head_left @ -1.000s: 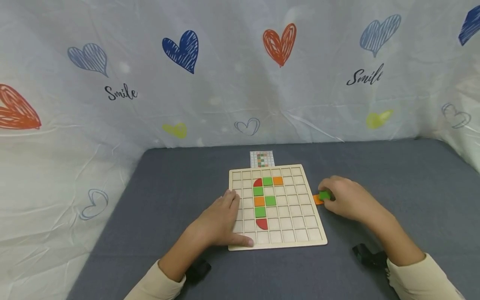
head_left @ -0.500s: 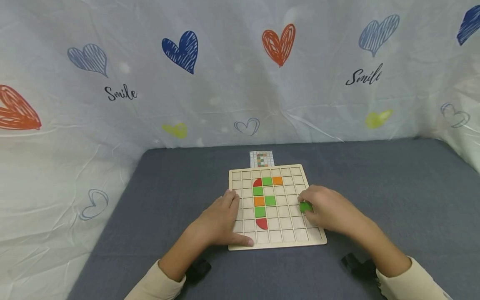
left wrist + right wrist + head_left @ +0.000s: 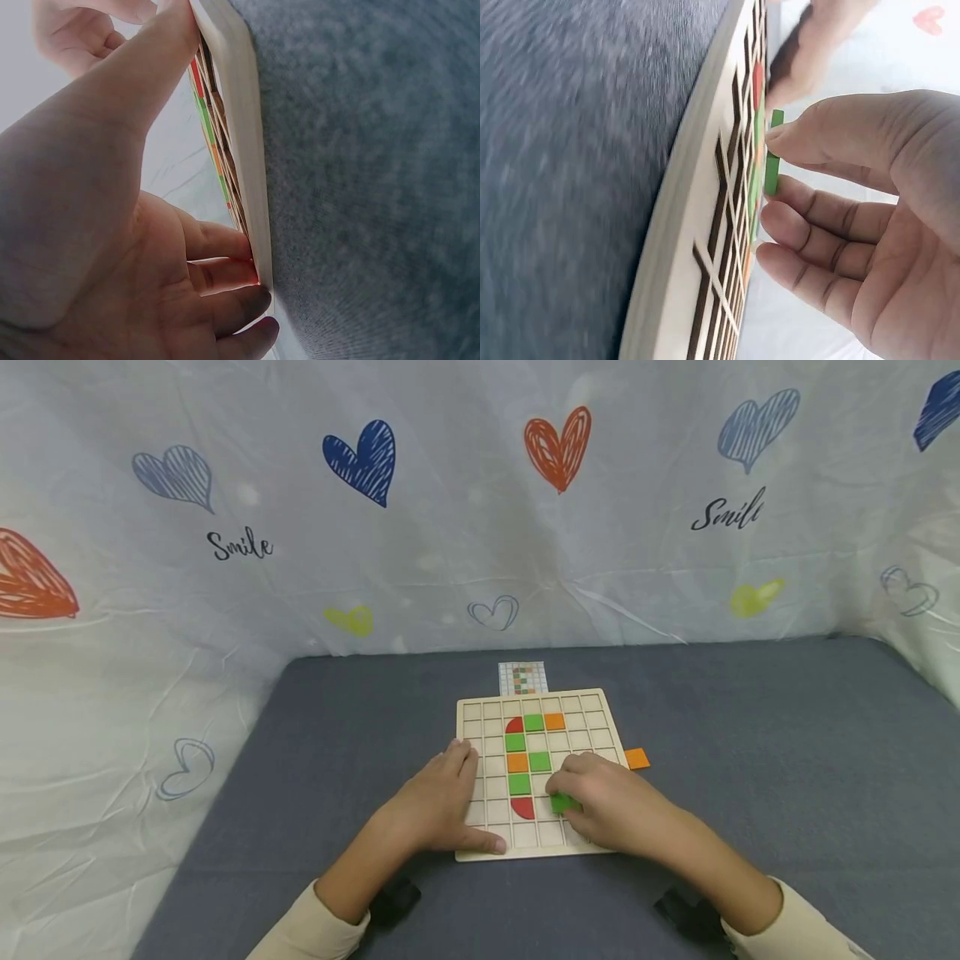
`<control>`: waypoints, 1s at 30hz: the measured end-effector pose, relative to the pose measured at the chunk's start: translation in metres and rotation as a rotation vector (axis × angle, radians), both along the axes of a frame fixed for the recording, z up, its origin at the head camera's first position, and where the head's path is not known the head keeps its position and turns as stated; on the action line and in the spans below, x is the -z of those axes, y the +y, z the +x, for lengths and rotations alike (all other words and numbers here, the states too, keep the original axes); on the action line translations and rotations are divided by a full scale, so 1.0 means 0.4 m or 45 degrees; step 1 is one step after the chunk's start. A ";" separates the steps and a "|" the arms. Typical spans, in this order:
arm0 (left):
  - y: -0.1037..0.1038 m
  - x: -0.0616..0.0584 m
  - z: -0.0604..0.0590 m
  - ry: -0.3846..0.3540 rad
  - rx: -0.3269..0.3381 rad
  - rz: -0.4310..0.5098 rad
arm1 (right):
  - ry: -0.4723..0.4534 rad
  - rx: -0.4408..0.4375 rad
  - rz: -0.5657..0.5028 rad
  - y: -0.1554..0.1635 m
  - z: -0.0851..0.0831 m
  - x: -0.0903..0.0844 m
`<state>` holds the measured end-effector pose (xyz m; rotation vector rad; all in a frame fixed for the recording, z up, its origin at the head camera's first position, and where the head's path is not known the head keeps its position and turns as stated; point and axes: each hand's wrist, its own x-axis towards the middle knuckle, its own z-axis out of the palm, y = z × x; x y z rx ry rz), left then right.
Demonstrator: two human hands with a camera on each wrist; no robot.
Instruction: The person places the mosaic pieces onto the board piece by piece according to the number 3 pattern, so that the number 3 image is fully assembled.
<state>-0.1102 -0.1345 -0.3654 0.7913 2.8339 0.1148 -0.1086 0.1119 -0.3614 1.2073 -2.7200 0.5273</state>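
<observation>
Landmark: wooden grid board (image 3: 596,710) on the grey table (image 3: 750,735).
Change: I see my right hand (image 3: 611,810) has moved from off the board's right edge to over its lower middle, so the piece looks nearly placed.
Right grip: pinches a green tile (image 3: 562,803), just right of the red half-round (image 3: 523,809).
Left grip: left hand (image 3: 435,806) lies flat, fingers pressing the board's left edge.
Left behind: orange tile (image 3: 637,758) beside the board's right edge.

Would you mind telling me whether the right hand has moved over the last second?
Yes. The right hand, pinching a green tile, has moved left from beside the orange tile on the table to over the wooden board, near the red piece.
</observation>
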 end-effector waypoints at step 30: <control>-0.003 -0.001 -0.002 -0.002 0.026 -0.010 | -0.154 0.248 0.184 0.133 -0.089 -0.043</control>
